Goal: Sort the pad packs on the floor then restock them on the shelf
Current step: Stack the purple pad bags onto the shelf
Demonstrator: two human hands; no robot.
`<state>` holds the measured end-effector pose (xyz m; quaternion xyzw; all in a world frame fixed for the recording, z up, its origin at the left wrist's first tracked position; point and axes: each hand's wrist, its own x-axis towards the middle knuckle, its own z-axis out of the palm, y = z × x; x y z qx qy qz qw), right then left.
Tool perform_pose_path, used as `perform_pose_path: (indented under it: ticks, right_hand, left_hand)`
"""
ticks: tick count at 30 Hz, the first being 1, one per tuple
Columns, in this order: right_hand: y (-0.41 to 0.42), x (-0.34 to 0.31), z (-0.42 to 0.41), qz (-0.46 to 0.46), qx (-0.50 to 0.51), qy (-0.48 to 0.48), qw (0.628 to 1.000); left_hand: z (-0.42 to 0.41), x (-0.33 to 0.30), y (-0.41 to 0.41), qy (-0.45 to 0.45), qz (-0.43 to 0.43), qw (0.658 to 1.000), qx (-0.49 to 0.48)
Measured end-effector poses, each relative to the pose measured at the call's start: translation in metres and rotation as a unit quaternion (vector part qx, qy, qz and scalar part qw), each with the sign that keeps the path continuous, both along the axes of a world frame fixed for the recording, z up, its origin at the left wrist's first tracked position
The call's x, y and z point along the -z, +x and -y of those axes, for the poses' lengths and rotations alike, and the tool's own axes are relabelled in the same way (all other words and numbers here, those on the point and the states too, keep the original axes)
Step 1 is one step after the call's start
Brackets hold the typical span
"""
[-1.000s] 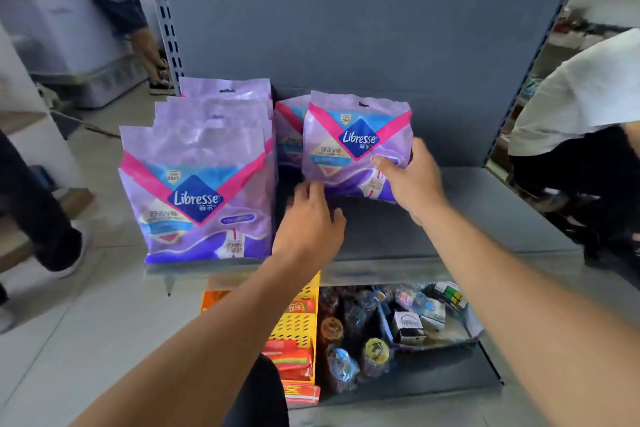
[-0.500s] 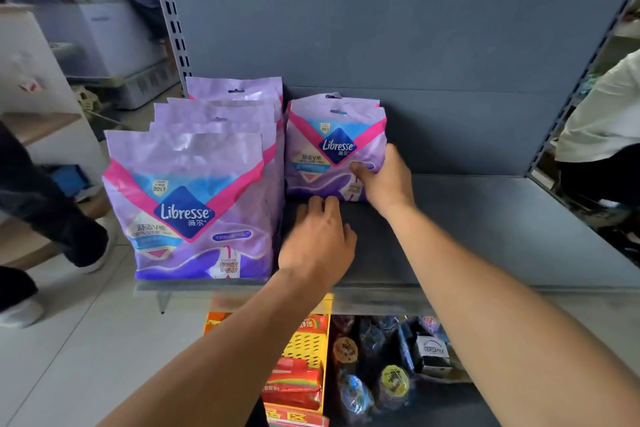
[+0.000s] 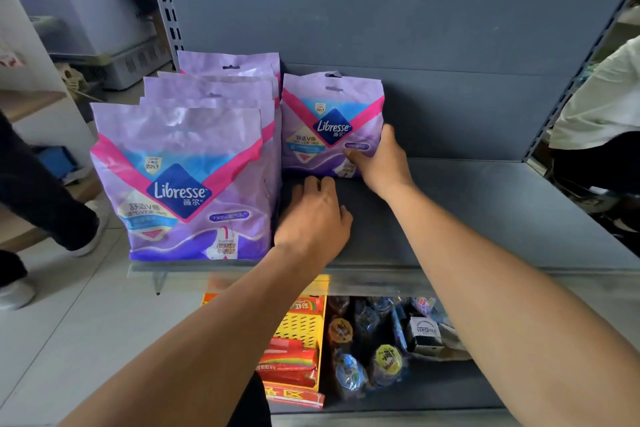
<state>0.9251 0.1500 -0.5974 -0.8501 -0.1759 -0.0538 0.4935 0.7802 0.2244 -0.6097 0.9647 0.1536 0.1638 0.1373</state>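
Observation:
Several purple Libresse pad packs stand upright in a row (image 3: 180,180) on the left of the grey shelf (image 3: 485,211). Another purple pad pack (image 3: 325,121) stands at the back beside that row, against the shelf's back panel. My right hand (image 3: 381,159) grips this pack at its lower right corner, thumb on the front. My left hand (image 3: 313,215) lies palm down on the shelf in front of the pack, fingers relaxed, holding nothing.
Below the shelf a yellow basket (image 3: 304,326) holds red snack packs, next to wrapped bottles and small boxes (image 3: 381,350). A person in a white shirt (image 3: 599,104) crouches at the right. Someone's legs and shoes (image 3: 52,218) are at the left by a chest freezer (image 3: 97,17).
My right hand carried the pack down and back until it stood on the shelf against the rear panel. My left hand stayed flat on the shelf in front.

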Motion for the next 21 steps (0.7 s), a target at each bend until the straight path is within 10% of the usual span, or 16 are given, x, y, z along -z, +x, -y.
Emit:
perform_pose_path:
  ticks: [4,11,21]
  right_hand:
    - [-0.009,-0.001,0.012,-0.006,0.0,-0.013,1.0]
    - [-0.065,-0.013,0.077,0.172,0.028,-0.371,0.912]
    - [-0.189,-0.029,0.252,0.113,0.124,-0.456,0.874]
  left_hand:
    - [0.001,-0.002,-0.003,0.009,-0.002,1.0,0.003]
    - [0.014,-0.02,-0.016,0.005,0.026,0.998,0.054]
    - [0.159,-0.031,-0.033,0.056,0.048,0.95,0.303]
